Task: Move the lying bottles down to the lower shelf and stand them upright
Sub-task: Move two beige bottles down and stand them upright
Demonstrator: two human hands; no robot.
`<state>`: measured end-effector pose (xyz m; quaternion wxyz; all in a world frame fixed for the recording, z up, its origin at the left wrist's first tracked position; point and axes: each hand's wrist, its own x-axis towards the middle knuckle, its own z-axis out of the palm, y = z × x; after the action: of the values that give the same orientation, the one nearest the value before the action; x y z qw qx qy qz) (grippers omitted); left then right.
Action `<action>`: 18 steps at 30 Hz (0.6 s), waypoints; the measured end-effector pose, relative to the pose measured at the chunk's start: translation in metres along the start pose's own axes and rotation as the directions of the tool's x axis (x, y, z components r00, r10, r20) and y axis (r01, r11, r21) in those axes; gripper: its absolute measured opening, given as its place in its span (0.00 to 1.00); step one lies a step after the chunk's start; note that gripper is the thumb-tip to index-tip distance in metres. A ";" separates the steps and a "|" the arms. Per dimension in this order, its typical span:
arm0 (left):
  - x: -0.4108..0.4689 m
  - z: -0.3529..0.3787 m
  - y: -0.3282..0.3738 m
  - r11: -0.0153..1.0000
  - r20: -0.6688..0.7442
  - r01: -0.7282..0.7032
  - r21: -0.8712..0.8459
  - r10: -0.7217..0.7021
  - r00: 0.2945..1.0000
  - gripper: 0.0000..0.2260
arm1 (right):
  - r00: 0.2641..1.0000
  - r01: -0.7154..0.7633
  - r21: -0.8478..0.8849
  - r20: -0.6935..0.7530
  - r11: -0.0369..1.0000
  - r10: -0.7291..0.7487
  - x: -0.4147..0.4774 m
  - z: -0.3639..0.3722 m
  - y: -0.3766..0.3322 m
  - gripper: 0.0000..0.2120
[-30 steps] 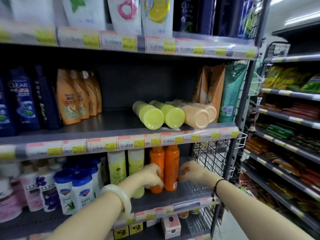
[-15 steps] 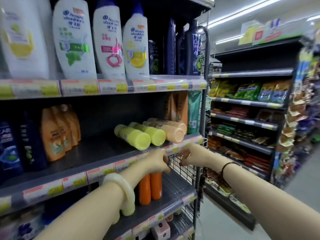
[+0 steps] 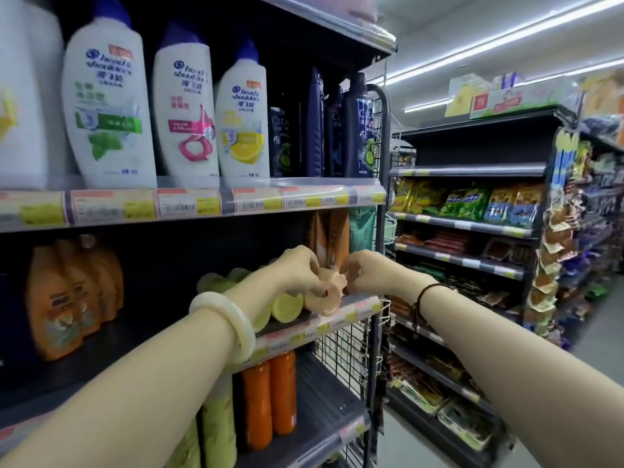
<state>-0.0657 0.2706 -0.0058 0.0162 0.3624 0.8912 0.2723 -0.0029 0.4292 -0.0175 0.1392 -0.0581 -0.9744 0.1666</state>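
Near the middle of the frame both hands meet on a lying peach-coloured plastic bottle point(image 3: 325, 296) at the front edge of the middle shelf point(image 3: 314, 327). The left hand point(image 3: 297, 270), with a pale jade-like bangle point(image 3: 225, 321) on its wrist, curls its fingers over the bottle's round end from the left. The right hand point(image 3: 366, 271), wearing a dark cord bracelet point(image 3: 426, 293), pinches the same bottle from the right, fingers narrow and bent around its rim. The bottle's flat end faces the camera.

Just left of it lie yellow-green cylindrical bottles point(image 3: 287, 307), partly hidden behind the left forearm, also on their sides with their ends toward the camera.

On the lower shelf point(image 3: 324, 417), in the lower centre of the frame, two orange bottles point(image 3: 268, 401) stand upright, with pale green bottles point(image 3: 216, 430) upright beside them on the left. White shampoo bottles point(image 3: 108, 106) fill the upper left.
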 end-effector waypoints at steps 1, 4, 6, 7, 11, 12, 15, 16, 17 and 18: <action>0.006 0.003 0.000 1.000 0.005 0.011 0.007 -0.011 1.000 0.19 | 1.000 0.008 -0.002 0.011 1.000 -0.008 0.007 -0.001 0.005 0.17; 0.023 0.010 -0.002 0.997 0.009 0.064 0.051 -0.064 0.998 0.23 | 0.997 0.065 -0.014 0.050 0.998 -0.064 0.027 -0.003 0.017 0.15; 0.030 0.012 -0.004 0.992 0.017 0.103 0.070 -0.105 0.994 0.26 | 0.990 0.111 -0.020 0.085 0.994 -0.109 0.039 -0.001 0.024 0.15; 0.031 0.012 -0.004 0.991 0.028 0.120 0.066 -0.122 0.992 0.27 | 0.986 0.133 -0.020 0.105 0.991 -0.130 0.044 0.001 0.026 0.14; 0.031 0.010 -0.002 0.983 0.083 0.165 0.079 -0.171 0.982 0.25 | 0.955 0.222 -0.034 0.209 0.974 -0.211 0.063 0.011 0.035 0.09; 0.030 0.010 0.000 0.980 0.091 0.177 0.088 -0.185 0.979 0.25 | 0.944 0.240 -0.022 0.238 0.971 -0.228 0.066 0.014 0.037 0.14; 0.028 0.012 0.005 0.967 0.090 0.200 0.157 -0.216 0.972 0.27 | 0.923 0.291 -0.013 0.265 0.957 -0.277 0.073 0.019 0.044 0.25; 0.028 0.014 0.007 0.956 0.082 0.204 0.211 -0.226 0.971 0.26 | 0.919 0.307 -0.009 0.264 0.952 -0.294 0.075 0.020 0.046 0.26; 0.027 0.016 0.008 0.939 0.070 0.202 0.278 -0.229 0.971 0.24 | 0.914 0.320 0.003 0.262 0.948 -0.309 0.077 0.021 0.048 0.26; 0.027 0.018 0.010 0.920 0.056 0.200 0.338 -0.231 0.971 0.22 | 0.910 0.330 0.018 0.259 0.944 -0.324 0.077 0.021 0.050 0.26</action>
<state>-0.0750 0.3023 -0.0120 0.0275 0.2721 0.9568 0.0983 -0.0794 0.4814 -0.0340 0.0361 0.1262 -0.9822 0.1342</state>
